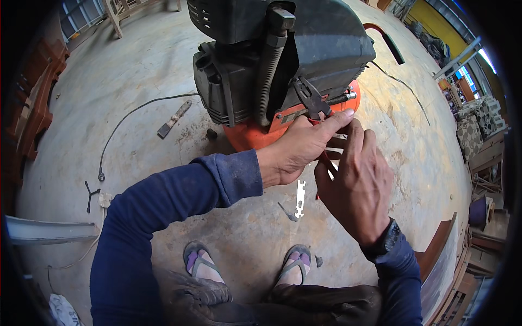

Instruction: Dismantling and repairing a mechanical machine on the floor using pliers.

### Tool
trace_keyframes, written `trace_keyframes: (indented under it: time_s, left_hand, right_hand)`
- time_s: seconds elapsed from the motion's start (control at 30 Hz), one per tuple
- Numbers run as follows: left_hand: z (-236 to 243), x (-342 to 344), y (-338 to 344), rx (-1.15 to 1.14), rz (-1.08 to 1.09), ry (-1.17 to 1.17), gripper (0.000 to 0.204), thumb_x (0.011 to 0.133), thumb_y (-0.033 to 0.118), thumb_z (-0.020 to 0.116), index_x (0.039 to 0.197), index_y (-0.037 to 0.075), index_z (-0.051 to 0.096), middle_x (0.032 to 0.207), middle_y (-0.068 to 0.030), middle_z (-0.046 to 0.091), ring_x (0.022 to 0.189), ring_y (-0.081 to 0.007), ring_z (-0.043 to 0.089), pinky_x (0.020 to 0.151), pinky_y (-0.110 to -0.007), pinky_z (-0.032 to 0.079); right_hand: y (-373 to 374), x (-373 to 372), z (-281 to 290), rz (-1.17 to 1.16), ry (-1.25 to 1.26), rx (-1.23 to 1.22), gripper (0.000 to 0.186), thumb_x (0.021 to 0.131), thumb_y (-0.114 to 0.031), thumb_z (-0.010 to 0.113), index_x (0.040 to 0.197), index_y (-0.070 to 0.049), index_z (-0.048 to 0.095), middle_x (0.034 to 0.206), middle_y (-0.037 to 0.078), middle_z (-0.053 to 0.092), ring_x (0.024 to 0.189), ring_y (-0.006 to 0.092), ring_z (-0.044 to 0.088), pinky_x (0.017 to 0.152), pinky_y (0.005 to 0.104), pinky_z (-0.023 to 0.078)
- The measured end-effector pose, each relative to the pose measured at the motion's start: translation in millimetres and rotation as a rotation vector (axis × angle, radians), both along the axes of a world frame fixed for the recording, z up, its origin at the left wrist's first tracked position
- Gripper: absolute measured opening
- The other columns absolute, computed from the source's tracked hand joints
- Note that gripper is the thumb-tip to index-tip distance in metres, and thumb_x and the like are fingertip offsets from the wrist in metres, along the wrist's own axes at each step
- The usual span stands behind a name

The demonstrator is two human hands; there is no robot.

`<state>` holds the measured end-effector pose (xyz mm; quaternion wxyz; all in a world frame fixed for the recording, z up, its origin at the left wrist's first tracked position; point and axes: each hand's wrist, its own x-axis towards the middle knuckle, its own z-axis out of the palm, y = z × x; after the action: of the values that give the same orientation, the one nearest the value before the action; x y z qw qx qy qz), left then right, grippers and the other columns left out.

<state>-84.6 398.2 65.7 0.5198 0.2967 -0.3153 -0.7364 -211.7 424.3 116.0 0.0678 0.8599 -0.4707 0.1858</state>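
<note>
A pair of pliers (311, 98) with dark jaws and red handles points up against the lower side of a black-and-orange air compressor (331, 43). Close below the jaws, my left hand (296, 146) is closed round the pliers, its thumb stretched to the right across them. My right hand (356, 182) is curled beside it at the red handles, which show between the two hands and under my right thumb. The fingertips partly hide each other. By the jaws, a short black hose (341, 99) with a metal fitting sits on the compressor. A ribbed metal pipe (268, 81) runs down its front.
A flat multi-size wrench (300, 198) lies on the concrete floor below my hands. To the left are a scraper-like flat tool (174, 119), a black cable (128, 117) and a three-armed wrench (91, 196). Wooden furniture (38, 98) lines the left side. My sandalled feet (204, 263) are below.
</note>
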Motion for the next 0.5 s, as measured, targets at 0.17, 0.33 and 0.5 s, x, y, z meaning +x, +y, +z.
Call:
trace_keyframes:
  time_s: [0.17, 0.33, 0.5]
  left_hand:
    - [2, -5, -6, 0.021, 0.035, -0.026, 0.032, 0.095, 0.038, 0.058, 0.108, 0.01, 0.063, 0.1, 0.0002, 0.065, 0.093, -0.0105, 0.06, 0.082, -0.026, 0.049]
    - [3, -16, -14, -0.041, 0.052, 0.216, 0.029, 0.092, 0.037, 0.06, 0.099, 0.009, 0.064, 0.096, 0.0004, 0.064, 0.088, -0.0092, 0.059, 0.077, -0.025, 0.047]
    - [13, -17, -14, 0.0, 0.086, 0.215, 0.024, 0.087, 0.032, 0.068, 0.082, 0.009, 0.063, 0.086, -0.0009, 0.063, 0.083, -0.0105, 0.058, 0.076, -0.027, 0.047]
  right_hand:
    - [-12, 3, -10, -0.1, 0.034, -0.019, 0.047, 0.069, -0.007, 0.071, 0.108, 0.0, 0.047, 0.09, 0.015, 0.066, 0.076, 0.031, 0.065, 0.061, 0.04, 0.05]
    - [-29, -5, -6, 0.01, -0.066, 0.186, 0.043, 0.066, -0.003, 0.068, 0.103, 0.0, 0.046, 0.079, 0.016, 0.066, 0.07, 0.0347, 0.066, 0.059, 0.0421, 0.049]
    - [-32, -8, 1, 0.061, -0.099, 0.245, 0.043, 0.063, -0.003, 0.067, 0.101, 0.001, 0.047, 0.076, 0.02, 0.066, 0.073, 0.0388, 0.065, 0.062, 0.0439, 0.05]
